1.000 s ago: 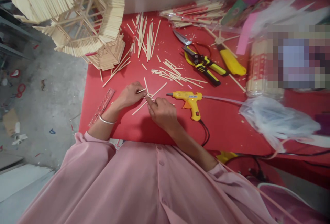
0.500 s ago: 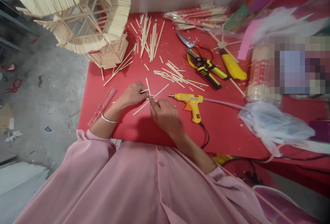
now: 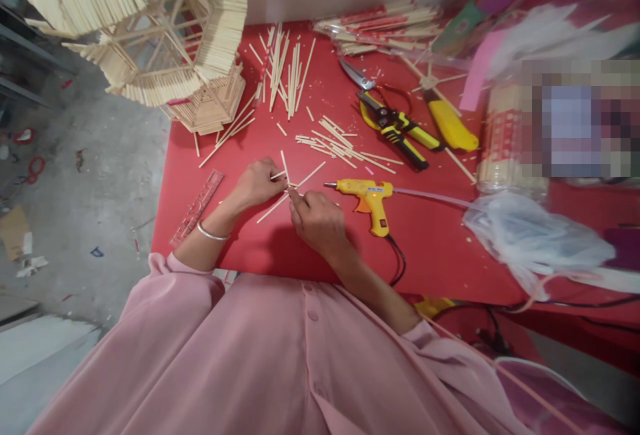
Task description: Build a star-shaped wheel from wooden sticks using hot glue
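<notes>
Several thin wooden sticks (image 3: pixel 313 175) radiate from one meeting point, like a star, just above the red table. My left hand (image 3: pixel 261 183) pinches them near that centre from the left side. From the right, my right hand (image 3: pixel 319 217) has its thumb and forefinger closed on the same centre; the fingertips hide the joint itself. To the right of my right hand lies a yellow glue gun (image 3: pixel 367 196), its nozzle pointing at the sticks. Short cut sticks (image 3: pixel 333 141) are scattered beyond my hands.
A tiered stick-built model (image 3: pixel 200 81) stands at the back left. A clear ruler (image 3: pixel 197 207) lies by my left forearm. Pruning shears (image 3: pixel 393 129), a yellow-handled cutter (image 3: pixel 453 125), packed sticks (image 3: pixel 505 135) and a plastic bag (image 3: pixel 535 235) sit to the right. The table's left edge borders the floor.
The view has shifted very slightly. Both hands stay at the centre of the joined sticks, and my right fingertips have moved a touch; nothing else has visibly changed.
</notes>
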Motion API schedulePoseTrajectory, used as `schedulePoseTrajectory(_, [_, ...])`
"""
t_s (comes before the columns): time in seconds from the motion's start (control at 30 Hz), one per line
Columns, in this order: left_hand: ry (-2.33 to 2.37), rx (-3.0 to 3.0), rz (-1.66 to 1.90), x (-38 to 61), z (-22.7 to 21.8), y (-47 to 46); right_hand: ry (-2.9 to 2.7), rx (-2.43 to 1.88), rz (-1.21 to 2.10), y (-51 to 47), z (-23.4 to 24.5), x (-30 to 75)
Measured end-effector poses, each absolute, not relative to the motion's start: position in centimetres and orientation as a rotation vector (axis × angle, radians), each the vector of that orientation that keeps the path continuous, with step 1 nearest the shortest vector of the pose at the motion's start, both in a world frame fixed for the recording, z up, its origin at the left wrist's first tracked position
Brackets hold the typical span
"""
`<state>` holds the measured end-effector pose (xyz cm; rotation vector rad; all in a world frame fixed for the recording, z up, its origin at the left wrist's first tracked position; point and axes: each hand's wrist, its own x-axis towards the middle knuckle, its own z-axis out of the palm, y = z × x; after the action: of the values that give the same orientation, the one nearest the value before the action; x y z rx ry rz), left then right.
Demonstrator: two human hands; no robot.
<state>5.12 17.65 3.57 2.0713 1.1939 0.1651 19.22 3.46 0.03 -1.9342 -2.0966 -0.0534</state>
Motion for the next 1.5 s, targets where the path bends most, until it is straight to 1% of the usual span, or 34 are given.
schedulePoseTrajectory(0.17, [1.232, 2.03, 0.167, 5.17, 3.49, 17.62, -2.081, -1.94, -0.061, 3.46, -0.13, 19.14])
schedulePoseTrajectory(0.4, [1.283, 1.991, 0.189, 5.1, 3.43, 17.38, -2.048, -1.892, -0.166, 3.5, -0.32, 19.05])
schedulePoseTrajectory(0.63, [1.263, 1.991, 0.219, 4.94, 3.02, 17.42, -2.036, -1.903, -0.078, 3.61, -0.58, 19.03])
schedulePoseTrajectory(0.83, [1.226, 2.014, 0.237, 4.84, 2.9, 17.48, -2.025, -1.898, -0.124, 3.64, -0.59, 18.97])
schedulePoseTrajectory(1.13, [1.205, 2.028, 0.252, 4.87, 2.93, 17.46, -2.05, -1.927, -0.059, 3.53, -0.32, 18.97])
schedulePoseTrajectory(1.5, [1.233, 2.05, 0.241, 5.06, 2.99, 17.4, -2.036, -1.904, -0.143, 3.67, -0.8, 18.94])
